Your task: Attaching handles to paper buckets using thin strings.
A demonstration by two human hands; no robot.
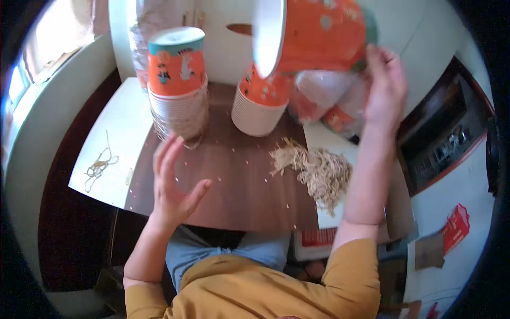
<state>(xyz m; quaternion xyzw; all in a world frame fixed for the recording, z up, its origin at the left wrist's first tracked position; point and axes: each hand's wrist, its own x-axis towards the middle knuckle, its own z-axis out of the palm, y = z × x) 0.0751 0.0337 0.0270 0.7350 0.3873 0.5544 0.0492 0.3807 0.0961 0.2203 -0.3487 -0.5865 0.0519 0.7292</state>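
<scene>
Orange cup (313, 34), probably gripped by right hand (385, 87), hides bags (329, 101); left hand (172, 183) spread open, near 2 cup stacks (178, 85).

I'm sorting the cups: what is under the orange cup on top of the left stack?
Under the orange cup sits a stack of nested white cup rims on the wooden table. Their printed sides are hidden inside each other.
</scene>
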